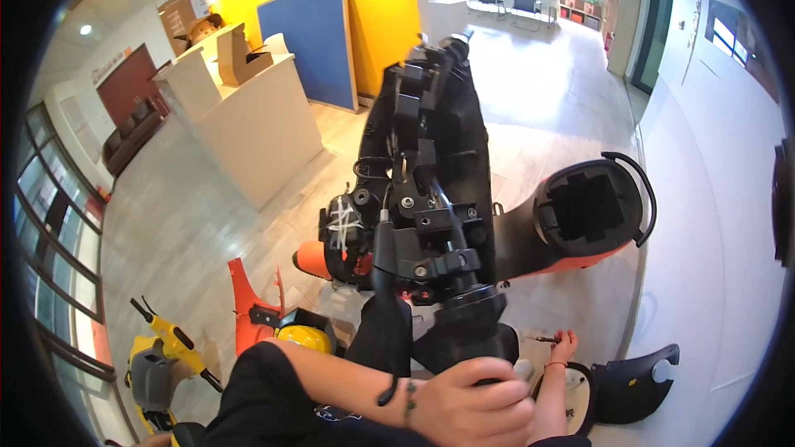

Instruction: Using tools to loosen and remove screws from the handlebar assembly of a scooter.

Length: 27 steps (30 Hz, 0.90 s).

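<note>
My left hand point(472, 401), with a dark beaded bracelet, is closed on a black handlebar grip point(484, 364) at the bottom centre. The handlebar assembly point(431, 223) rises in front of me, its black housing open on brackets, bolts, cables and a part tied with pale straps. My right hand point(561, 346), wearing a red cord bracelet, is at the lower right, closed on a thin metal tool point(542, 338), beside a round pale-lined part point(580, 397) and a black panel point(625, 389). An orange and black scooter body point(580, 223) extends to the right.
An orange panel point(244, 294), a yellow helmet-like shape point(301, 338) and a yellow scooter point(170, 343) are at lower left. A white counter point(240, 141) with a cardboard box stands ahead left, near a leaning blue board point(302, 41). A white wall point(704, 199) runs along the right.
</note>
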### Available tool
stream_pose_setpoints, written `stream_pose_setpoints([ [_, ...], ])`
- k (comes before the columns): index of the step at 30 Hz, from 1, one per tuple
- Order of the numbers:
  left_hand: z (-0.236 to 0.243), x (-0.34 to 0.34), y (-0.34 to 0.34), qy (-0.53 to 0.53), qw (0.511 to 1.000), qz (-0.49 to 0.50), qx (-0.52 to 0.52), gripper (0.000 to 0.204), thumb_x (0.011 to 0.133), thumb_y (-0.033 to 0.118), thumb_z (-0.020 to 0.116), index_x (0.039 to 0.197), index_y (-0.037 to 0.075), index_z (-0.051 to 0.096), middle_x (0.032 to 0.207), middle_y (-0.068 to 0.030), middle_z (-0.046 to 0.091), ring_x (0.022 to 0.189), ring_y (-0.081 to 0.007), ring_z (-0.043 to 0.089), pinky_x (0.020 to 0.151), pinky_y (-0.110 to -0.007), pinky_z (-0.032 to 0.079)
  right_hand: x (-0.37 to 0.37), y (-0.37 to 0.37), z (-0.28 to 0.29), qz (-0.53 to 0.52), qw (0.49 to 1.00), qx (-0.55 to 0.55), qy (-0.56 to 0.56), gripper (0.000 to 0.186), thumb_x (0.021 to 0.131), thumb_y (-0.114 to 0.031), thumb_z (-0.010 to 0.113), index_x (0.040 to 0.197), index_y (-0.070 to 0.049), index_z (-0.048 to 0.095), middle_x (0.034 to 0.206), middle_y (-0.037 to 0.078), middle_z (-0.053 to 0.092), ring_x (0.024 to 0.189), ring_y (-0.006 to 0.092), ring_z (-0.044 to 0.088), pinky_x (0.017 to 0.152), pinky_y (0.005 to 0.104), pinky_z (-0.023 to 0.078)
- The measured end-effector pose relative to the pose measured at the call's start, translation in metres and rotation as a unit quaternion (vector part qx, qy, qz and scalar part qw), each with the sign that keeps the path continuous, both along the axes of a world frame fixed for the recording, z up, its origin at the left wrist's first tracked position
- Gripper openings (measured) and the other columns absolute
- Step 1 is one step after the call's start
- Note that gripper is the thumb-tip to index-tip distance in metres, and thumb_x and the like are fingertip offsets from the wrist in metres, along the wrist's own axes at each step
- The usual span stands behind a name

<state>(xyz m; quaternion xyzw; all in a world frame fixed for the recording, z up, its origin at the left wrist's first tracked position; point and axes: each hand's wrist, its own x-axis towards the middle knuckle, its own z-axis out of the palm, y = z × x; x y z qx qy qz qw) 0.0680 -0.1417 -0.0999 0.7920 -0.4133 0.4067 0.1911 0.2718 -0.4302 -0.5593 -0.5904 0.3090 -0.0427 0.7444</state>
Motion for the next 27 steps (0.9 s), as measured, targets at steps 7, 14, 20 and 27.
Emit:
stream_pose_setpoints([
  [7, -0.051, 0.06, -0.062, -0.02, 0.994, 0.107, -0.001, 0.009, 0.081, 0.019, 0.057, 0.085, 0.011, 0.06, 0.088, -0.0002, 0.055, 0.092, -0.015, 0.055, 0.085, -0.029, 0.041, -0.048, -0.061, 0.017, -0.004, 1.0, 0.009, -0.013, 0.033, 0.09, -0.018, 0.052, 0.122, -0.009, 0.048, 0.096, 0.003, 0.063, 0.079, 0.0106, 0.056, 0.061, 0.0243, 0.041],
  [14, -0.069, 0.102, -0.076, -0.056, 0.984, 0.153, 0.068, 0.023, 0.081, 0.025, 0.052, 0.093, 0.006, 0.062, 0.092, -0.0034, 0.054, 0.099, -0.0217, 0.05, 0.091, -0.032, 0.035, -0.093, -0.09, 0.079, -0.034, 0.997, 0.035, -0.061, 0.036, 0.091, -0.016, 0.052, 0.125, -0.006, 0.048, 0.093, 0.003, 0.063, 0.077, 0.0124, 0.056, 0.066, 0.0265, 0.046],
  [20, -0.073, 0.127, -0.086, -0.056, 0.976, 0.163, 0.133, 0.023, 0.082, 0.025, 0.052, 0.093, 0.007, 0.062, 0.093, -0.0042, 0.054, 0.097, -0.022, 0.049, 0.087, -0.031, 0.037, -0.104, -0.094, 0.126, -0.09, 0.993, 0.032, -0.073, 0.031, 0.09, -0.013, 0.054, 0.12, -0.005, 0.05, 0.089, 0.004, 0.062, 0.075, 0.0106, 0.055, 0.06, 0.022, 0.044],
  [27, -0.091, 0.173, -0.096, -0.127, 0.945, 0.27, 0.129, 0.03, 0.082, 0.025, 0.049, 0.1, 0.004, 0.062, 0.099, -0.0077, 0.057, 0.1, -0.0249, 0.051, 0.093, -0.035, 0.032, -0.056, -0.089, 0.308, -0.119, 0.95, -0.172, -0.232, 0.019, 0.092, -0.014, 0.051, 0.106, -0.003, 0.057, 0.081, 0.001, 0.056, 0.071, 0.007, 0.048, 0.057, 0.0192, 0.036],
])
